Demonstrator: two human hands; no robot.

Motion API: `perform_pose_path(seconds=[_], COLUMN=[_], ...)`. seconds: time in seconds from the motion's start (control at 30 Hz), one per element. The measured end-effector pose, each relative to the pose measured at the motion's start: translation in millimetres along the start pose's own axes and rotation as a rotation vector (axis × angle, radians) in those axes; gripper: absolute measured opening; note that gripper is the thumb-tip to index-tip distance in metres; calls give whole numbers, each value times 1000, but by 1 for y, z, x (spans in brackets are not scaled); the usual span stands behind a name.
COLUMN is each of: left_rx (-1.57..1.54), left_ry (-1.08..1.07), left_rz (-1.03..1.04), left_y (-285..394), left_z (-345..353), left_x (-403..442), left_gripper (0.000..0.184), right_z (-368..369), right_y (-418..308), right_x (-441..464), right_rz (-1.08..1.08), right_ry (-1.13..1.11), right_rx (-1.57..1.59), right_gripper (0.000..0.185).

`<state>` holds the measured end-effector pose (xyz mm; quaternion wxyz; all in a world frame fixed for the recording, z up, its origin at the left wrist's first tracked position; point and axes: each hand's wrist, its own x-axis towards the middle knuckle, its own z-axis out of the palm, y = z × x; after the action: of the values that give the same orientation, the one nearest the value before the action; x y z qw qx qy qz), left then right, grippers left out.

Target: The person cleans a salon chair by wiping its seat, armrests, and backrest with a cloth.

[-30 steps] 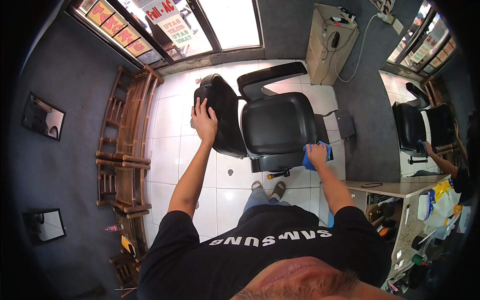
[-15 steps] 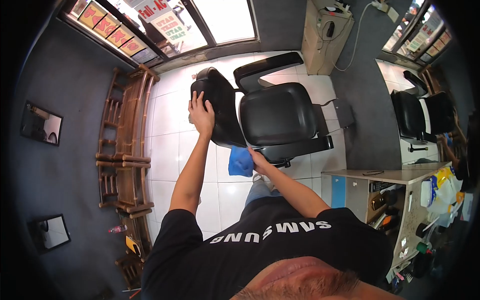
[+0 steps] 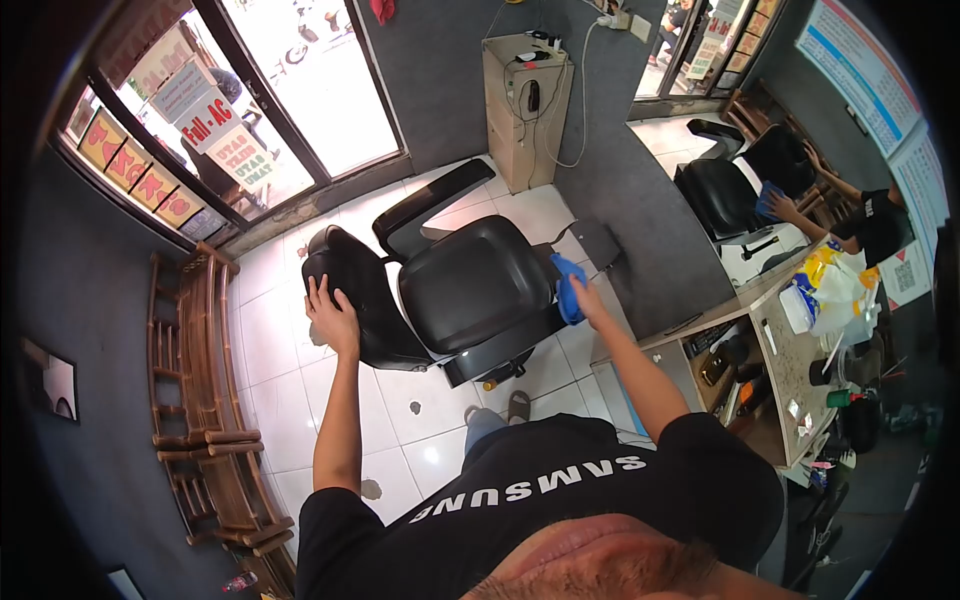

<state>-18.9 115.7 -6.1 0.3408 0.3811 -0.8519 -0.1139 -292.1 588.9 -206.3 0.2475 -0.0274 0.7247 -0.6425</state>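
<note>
A black barber chair (image 3: 465,275) stands in front of me, its padded backrest (image 3: 365,300) toward the left. My left hand (image 3: 333,318) lies on the backrest's outer face, fingers spread over the black padding. At the front end of the near armrest (image 3: 505,345), my right hand (image 3: 590,300) grips a blue cloth (image 3: 569,288). The cloth hangs folded over the armrest's tip, and whether it presses on the surface is hard to see. The far armrest (image 3: 435,208) rises beyond the seat.
A bamboo bench (image 3: 190,370) runs along the left wall. To the right stands a cluttered counter (image 3: 770,350) below a wall mirror (image 3: 740,190). A drawer cabinet (image 3: 525,120) with cables stands at the back, near the glass door (image 3: 310,90).
My right hand has carried the blue cloth from the backrest's lower corner rightward to the near armrest's front end. My left hand stays on the backrest. The view has shifted right.
</note>
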Motion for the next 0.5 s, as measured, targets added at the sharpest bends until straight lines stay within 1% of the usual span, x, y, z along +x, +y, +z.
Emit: perform_pose_path(seconds=[0.1,0.2,0.27,0.4,0.5], left_rx=[7,12,1,-33,-33], left_ry=[18,18,24,7,7], left_rz=[26,28,30,5,5], left_y=[-4,-8,-6,-2,-5], left_z=[4,6,4,-1,1], left_x=[-1,0,-1,0,1], left_gripper=[41,40,40,40,40], right_z=[43,86,121,181,212], right_y=[33,35,47,42,37], right_x=[-17,-60,-76,-119,-133], right_rz=[-75,-326,-390,-496,-254], right_ry=[130,-122,-122,-329,-528], right_rx=[-880,-1214,-1236,-1152,-820], right_gripper=[57,55,54,51,50])
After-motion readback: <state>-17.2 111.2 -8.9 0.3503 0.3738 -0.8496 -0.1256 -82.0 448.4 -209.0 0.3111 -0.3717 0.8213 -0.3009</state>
